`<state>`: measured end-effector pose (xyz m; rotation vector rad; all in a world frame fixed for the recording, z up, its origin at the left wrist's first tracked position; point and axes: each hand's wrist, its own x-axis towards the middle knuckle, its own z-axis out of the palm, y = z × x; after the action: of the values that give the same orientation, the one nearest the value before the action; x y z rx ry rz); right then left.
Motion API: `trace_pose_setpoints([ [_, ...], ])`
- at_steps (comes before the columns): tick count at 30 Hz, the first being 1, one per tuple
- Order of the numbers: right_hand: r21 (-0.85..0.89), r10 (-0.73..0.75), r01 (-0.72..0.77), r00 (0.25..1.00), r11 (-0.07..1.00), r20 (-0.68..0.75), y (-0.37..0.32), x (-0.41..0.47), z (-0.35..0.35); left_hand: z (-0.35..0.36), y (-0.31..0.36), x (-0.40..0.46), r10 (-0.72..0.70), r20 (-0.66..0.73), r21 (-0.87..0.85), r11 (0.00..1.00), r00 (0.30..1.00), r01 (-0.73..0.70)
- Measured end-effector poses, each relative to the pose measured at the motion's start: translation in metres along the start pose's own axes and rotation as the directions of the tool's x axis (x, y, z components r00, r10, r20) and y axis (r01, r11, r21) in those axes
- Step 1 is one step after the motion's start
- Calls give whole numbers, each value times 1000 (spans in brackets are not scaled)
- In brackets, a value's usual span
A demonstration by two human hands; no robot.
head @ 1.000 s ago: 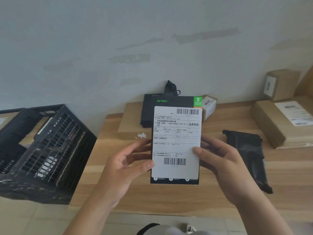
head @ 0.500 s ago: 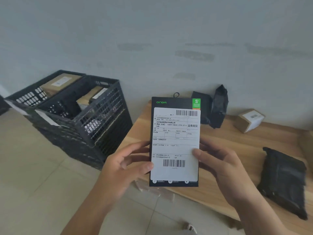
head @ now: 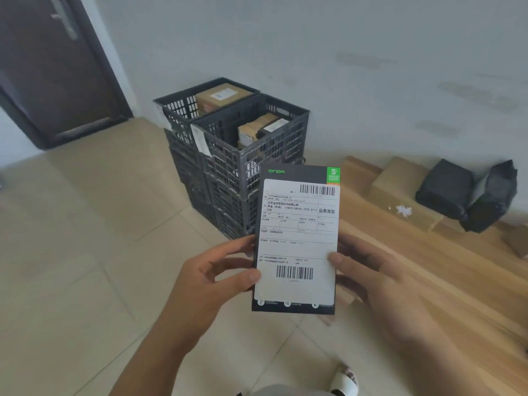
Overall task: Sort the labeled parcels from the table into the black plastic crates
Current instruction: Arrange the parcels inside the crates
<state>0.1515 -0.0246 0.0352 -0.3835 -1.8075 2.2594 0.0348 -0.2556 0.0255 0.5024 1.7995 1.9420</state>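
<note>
I hold a flat black parcel (head: 295, 241) upright in front of me, its white shipping label with barcodes facing me. My left hand (head: 211, 284) grips its left edge and my right hand (head: 374, 284) grips its right edge. Behind it, against the wall, stand two stacks of black plastic crates: the near crate (head: 248, 155) holds several brown boxes, and the far crate (head: 183, 110) holds a brown labeled box (head: 220, 97). On the wooden table (head: 445, 270) to the right lie a brown box (head: 400, 192) and two black bagged parcels (head: 468, 195).
A dark door (head: 54, 70) stands at the upper left. Beige floor tiles (head: 85, 252) spread between me and the crates. My slippered foot (head: 345, 378) shows at the bottom. The table's left end sits close to the crates.
My view has swung left, bringing the crates toward the centre and the door into sight. The parcel stays held in both hands the same way; the table has slid to the right.
</note>
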Motion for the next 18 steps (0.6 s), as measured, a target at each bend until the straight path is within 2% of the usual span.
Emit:
trace_pose_setpoints([
  [12,-44,31,-27,994,999,106,24,4,71,-69,-2,-46,7,-95,9,1000,995,-6],
  [18,-78,83,-70,981,994,174,35,26,94,-96,-9,-50,-43,-164,-1,999,985,43],
])
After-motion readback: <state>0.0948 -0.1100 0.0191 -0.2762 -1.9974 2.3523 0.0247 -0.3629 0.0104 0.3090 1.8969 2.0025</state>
